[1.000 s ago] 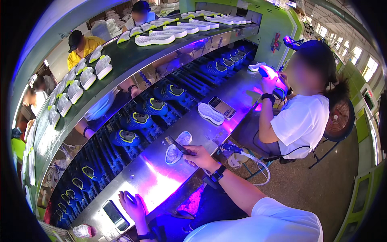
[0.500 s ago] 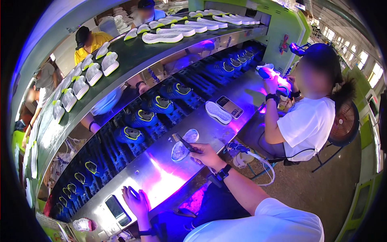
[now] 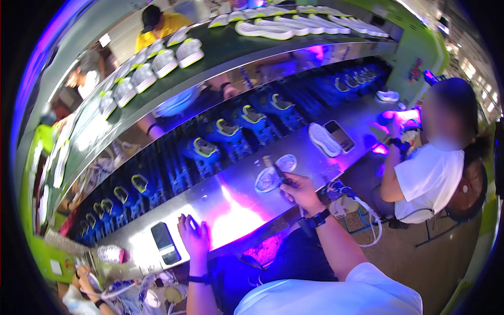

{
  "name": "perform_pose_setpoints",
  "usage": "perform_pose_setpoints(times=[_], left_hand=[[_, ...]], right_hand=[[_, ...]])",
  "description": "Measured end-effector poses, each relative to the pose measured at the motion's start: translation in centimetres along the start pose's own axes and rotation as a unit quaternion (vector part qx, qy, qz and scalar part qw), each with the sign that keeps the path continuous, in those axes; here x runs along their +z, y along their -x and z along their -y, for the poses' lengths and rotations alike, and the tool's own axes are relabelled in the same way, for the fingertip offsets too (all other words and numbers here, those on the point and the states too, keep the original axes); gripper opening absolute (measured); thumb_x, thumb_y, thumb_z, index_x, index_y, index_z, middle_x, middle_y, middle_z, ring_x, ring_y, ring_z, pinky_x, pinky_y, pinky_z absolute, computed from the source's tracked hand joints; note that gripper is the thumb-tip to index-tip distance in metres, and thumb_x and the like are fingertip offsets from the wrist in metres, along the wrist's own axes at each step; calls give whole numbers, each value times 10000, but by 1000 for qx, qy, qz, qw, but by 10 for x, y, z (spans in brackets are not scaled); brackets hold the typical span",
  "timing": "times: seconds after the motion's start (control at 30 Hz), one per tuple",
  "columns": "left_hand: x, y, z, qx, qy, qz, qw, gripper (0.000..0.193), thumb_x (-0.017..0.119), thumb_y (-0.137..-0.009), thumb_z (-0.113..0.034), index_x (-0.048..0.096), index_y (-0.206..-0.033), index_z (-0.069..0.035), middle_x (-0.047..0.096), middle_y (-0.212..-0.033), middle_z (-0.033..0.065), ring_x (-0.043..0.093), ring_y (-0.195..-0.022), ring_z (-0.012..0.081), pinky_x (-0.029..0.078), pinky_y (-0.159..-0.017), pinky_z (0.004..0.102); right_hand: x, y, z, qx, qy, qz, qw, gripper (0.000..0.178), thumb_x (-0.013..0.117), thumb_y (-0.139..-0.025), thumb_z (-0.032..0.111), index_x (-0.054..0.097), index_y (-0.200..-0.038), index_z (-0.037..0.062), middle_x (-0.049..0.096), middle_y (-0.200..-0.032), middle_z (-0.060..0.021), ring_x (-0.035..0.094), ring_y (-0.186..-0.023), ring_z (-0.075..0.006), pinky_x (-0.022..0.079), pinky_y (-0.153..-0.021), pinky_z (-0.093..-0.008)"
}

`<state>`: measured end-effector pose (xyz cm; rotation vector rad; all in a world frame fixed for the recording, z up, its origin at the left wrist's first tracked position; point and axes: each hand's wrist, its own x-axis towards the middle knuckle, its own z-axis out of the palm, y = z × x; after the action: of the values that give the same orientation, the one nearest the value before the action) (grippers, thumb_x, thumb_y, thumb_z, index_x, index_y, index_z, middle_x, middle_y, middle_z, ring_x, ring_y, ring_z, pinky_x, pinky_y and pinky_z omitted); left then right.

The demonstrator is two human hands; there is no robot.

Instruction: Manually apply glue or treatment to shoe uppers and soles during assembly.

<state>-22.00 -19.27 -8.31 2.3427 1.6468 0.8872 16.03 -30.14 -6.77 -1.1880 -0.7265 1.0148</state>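
Note:
A brush with a dark handle (image 3: 278,170) is gripped in my right hand (image 3: 303,192), its pale tip up and to the left. Beneath the brush, a shallow white two-lobed dish or sole-shaped piece (image 3: 266,181) lies on the metal bench; which it is, I cannot tell. My left hand (image 3: 193,236) rests at the bench's near edge, fingers apart. A dark patch shows between its thumb and fingers, possibly shadow. Just left of that hand lies a phone-like dark slab (image 3: 165,242). Brightly lit metal separates my two hands.
Blue shoe uppers (image 3: 202,149) stand along a rack behind the bench (image 3: 210,194). Above, a belt carries pale soles (image 3: 262,30). A white sole (image 3: 324,140) lies beside another phone-like slab (image 3: 340,135). A co-worker (image 3: 430,173) sits at right; another person's hands (image 3: 88,281) show lower left.
The whole view has swung, so the scene sits farther right and another person's hands appear lower left. My right hand still holds the brush over the white piece; my left stays at the edge.

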Motion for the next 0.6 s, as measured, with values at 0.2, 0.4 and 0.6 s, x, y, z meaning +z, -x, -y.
perform_pose_setpoints(times=[0.2,0.4,0.6], left_hand=[[-7,9,4,3,-4,-13,1000,603,752,-854,-267,566,-1292,103,488,-1424,349,443,-1370,511,339,-1178,557],[-18,26,11,12,-6,-19,1000,603,748,-853,-285,571,-1289,92,509,-1387,363,460,-1346,516,347,-1160,582],[-24,39,14,1,-8,-11,1000,625,749,-869,-311,572,-1321,83,501,-1420,354,443,-1385,507,327,-1188,577]], right_hand=[[8,15,4,-6,23,3,1000,444,660,-936,-44,610,-1376,-5,587,-745,9,502,-564,-57,394,-499,-223],[14,32,-3,4,37,-22,999,448,676,-926,-35,607,-1368,-23,626,-815,-9,508,-564,-50,390,-486,-216],[9,46,-9,6,32,-22,999,482,688,-915,-27,585,-1385,-36,637,-855,-13,521,-580,-59,389,-479,-212]])
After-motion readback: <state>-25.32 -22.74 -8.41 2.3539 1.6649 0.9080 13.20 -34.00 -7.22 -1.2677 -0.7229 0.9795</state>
